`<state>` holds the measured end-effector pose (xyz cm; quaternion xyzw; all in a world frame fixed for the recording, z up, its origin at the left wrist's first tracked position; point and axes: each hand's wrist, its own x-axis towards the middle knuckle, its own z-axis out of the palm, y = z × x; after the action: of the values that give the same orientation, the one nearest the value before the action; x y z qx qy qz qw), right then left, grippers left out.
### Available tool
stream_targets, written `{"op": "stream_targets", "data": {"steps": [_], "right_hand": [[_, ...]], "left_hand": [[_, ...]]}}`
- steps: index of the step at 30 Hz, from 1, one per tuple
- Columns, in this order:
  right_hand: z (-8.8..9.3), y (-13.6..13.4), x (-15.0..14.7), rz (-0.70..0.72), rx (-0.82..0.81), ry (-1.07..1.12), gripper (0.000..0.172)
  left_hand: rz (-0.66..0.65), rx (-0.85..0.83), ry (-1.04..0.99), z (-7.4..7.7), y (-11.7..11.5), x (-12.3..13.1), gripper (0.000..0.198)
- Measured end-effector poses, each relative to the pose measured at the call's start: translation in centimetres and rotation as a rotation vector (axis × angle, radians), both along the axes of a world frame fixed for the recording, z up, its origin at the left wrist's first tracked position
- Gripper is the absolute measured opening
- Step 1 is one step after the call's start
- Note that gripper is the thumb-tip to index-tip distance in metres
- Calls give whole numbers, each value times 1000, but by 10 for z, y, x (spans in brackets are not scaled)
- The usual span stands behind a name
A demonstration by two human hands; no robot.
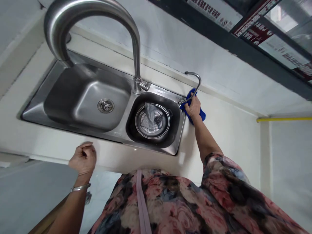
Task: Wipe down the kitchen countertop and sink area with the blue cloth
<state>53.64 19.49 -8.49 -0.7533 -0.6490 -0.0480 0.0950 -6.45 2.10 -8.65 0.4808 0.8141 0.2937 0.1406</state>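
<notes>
My right hand [194, 107] grips a blue cloth [202, 115] at the sink's back right corner. It presses the cloth around the base of a thin curved tap [199, 81]; part of the cloth spreads onto the counter. Over the counter's front edge, left of my body, my left hand [84, 157] is curled with nothing visible in it. A round metal strainer [167, 128] sits in the small right basin. Inside it lie a grey cloth [149, 118] and a dark scouring pad [159, 120].
A large arched faucet [136, 55] rises behind the double sink [119, 131], its spout over the left basin. Pale counter [224, 130] surrounds the sink. A dark-framed shelf or cabinet [207, 35] hangs at upper right, and a yellow pipe [285, 119] runs along the right wall.
</notes>
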Motion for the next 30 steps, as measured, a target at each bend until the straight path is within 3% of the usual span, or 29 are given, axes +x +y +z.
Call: {"op": "stream_targets", "data": {"steps": [7, 14, 17, 22, 30], "right_hand": [[4, -39, -11, 94, -60, -52, 51], [19, -54, -22, 174, -208, -143, 44], [19, -71, -36, 165, -182, -119, 38], [13, -131, -60, 167, -29, 54, 31], [14, -252, -106, 290, -31, 157, 27]], "left_hand": [[33, -9, 52, -9, 2, -5, 31], [59, -50, 65, -1, 5, 0, 33], [66, -56, 47, 2, 6, 1, 31], [25, -14, -31, 6, 6, 2, 29], [26, -39, -50, 8, 9, 2, 27]]}}
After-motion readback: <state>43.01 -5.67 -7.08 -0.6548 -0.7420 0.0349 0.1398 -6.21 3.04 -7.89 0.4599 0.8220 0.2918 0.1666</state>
